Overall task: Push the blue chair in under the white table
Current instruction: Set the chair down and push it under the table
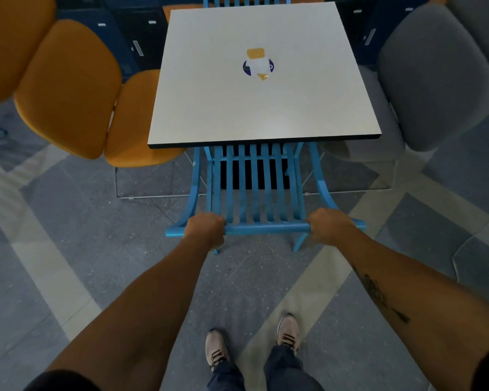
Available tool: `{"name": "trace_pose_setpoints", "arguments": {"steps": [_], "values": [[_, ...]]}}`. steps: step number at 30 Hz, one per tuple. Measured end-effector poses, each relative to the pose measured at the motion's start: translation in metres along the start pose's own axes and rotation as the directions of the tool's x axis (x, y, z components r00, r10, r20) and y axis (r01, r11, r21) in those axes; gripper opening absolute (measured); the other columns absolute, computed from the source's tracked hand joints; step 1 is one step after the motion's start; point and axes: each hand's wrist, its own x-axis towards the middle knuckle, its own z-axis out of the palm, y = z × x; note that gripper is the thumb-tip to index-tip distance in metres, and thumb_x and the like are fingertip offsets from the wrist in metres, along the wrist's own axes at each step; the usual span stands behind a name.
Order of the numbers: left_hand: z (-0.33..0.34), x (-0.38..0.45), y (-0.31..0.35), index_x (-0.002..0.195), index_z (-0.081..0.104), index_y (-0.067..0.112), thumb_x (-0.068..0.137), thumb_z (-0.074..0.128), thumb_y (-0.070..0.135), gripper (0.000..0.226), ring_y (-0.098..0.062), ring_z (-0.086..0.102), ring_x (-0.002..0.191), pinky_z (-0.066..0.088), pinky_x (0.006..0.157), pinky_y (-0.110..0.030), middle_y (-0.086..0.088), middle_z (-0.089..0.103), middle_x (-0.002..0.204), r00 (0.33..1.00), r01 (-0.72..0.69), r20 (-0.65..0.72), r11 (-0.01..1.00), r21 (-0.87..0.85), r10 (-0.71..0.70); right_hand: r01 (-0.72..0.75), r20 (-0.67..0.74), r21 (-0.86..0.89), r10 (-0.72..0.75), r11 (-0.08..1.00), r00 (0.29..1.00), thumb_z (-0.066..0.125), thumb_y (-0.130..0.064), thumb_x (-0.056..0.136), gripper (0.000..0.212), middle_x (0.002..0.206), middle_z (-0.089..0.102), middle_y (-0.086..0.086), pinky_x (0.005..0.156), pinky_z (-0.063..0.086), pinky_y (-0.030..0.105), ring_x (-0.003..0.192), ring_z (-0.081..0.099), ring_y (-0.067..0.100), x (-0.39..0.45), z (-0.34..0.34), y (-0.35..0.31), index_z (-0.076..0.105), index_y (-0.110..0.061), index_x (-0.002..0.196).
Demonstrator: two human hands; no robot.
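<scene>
A blue slatted chair (254, 193) stands at the near edge of the square white table (209, 114), its seat mostly hidden beneath the tabletop. Only the slatted backrest and its top rail stick out toward me. My left hand (205, 228) is shut on the left part of the top rail. My right hand (329, 225) is shut on the right part of the same rail. Both arms are stretched forward.
An orange padded chair (71, 88) stands left of the table, a grey padded chair (435, 77) right of it. Another blue chair (246, 0) sits at the far side. A sticker (258, 64) marks the tabletop's middle. My feet (251, 342) stand on grey patterned floor.
</scene>
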Motion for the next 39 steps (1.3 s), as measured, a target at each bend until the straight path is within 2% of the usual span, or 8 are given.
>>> {"name": "trace_pose_setpoints", "arguments": {"steps": [3,6,11,18,23,27,34,39], "values": [[-0.006,0.007,0.007,0.126,0.072,0.026,0.096,0.065,0.024,0.031,-0.023,0.067,0.086,0.057,0.078,-0.042,0.0,0.064,0.09,1.0,-0.018,-0.009,1.0,0.005,0.018,-0.034,-0.032,0.006,0.034,0.999,0.999,0.061,-0.022,0.097,0.023,0.108,0.069,0.006,0.083,0.058,0.041,0.099,0.07,0.029,0.007,-0.001,0.011,0.073,-0.022,0.117],[-0.007,0.012,0.003,0.131,0.07,0.027,0.097,0.064,0.021,0.036,-0.022,0.068,0.089,0.06,0.082,-0.042,0.0,0.068,0.096,0.999,-0.035,0.01,0.999,0.013,0.034,-0.047,-0.056,0.007,0.047,0.999,0.997,0.061,-0.022,0.098,0.022,0.107,0.069,0.005,0.085,0.057,0.042,0.099,0.069,0.029,0.012,0.005,0.009,0.073,-0.023,0.116],[-0.009,0.013,-0.003,0.127,0.073,0.026,0.096,0.064,0.021,0.033,-0.022,0.068,0.089,0.061,0.086,-0.044,0.001,0.069,0.096,0.998,-0.052,0.021,0.998,0.033,0.051,-0.05,-0.068,0.005,0.05,0.999,0.996,0.063,-0.026,0.098,0.021,0.104,0.069,0.003,0.087,0.057,0.042,0.096,0.069,0.026,0.02,0.01,0.008,0.074,-0.024,0.116],[-0.018,0.022,-0.017,0.13,0.071,0.026,0.095,0.063,0.021,0.036,-0.025,0.07,0.099,0.06,0.088,-0.045,-0.002,0.072,0.107,0.999,0.009,0.051,0.998,0.059,-0.012,-0.028,-0.092,-0.009,0.027,1.0,0.995,0.061,-0.029,0.097,0.024,0.103,0.07,0.004,0.074,0.051,0.038,0.092,0.069,0.027,0.031,0.008,-0.004,0.073,-0.023,0.117],[-0.014,0.02,-0.015,0.124,0.073,0.026,0.095,0.065,0.025,0.03,-0.021,0.068,0.085,0.06,0.081,-0.041,0.001,0.069,0.094,0.999,0.041,0.018,0.997,0.058,-0.042,-0.04,-0.098,-0.006,0.039,0.999,0.994,0.062,-0.029,0.095,0.024,0.098,0.068,0.003,0.073,0.052,0.038,0.087,0.067,0.026,0.032,0.01,-0.005,0.072,-0.025,0.116],[-0.018,0.017,-0.01,0.12,0.074,0.023,0.095,0.068,0.024,0.025,-0.021,0.068,0.085,0.062,0.084,-0.043,0.0,0.068,0.093,0.998,0.06,0.023,0.998,0.025,-0.061,-0.044,-0.082,-0.009,0.044,0.999,0.996,0.062,-0.032,0.096,0.023,0.087,0.061,-0.001,0.069,0.046,0.037,0.075,0.058,0.023,0.031,0.009,-0.003,0.07,-0.027,0.116],[-0.013,0.011,-0.008,0.12,0.074,0.022,0.096,0.069,0.023,0.025,-0.018,0.066,0.082,0.061,0.084,-0.039,0.001,0.067,0.09,0.997,0.062,0.046,0.998,-0.001,-0.062,-0.024,-0.062,-0.04,0.022,0.999,0.998,0.057,-0.03,0.098,0.023,0.093,0.066,-0.001,0.075,0.055,0.038,0.082,0.065,0.022,0.029,0.01,0.001,0.071,-0.025,0.116],[-0.014,0.012,-0.011,0.126,0.072,0.027,0.098,0.062,0.024,0.029,-0.021,0.067,0.087,0.06,0.084,-0.042,0.001,0.069,0.096,0.997,0.042,0.057,0.999,0.027,-0.043,-0.038,-0.071,-0.034,0.035,0.999,0.997,0.059,-0.032,0.098,0.024,0.099,0.07,0.001,0.078,0.055,0.039,0.087,0.067,0.024,0.028,0.009,-0.003,0.071,-0.026,0.118]]}}
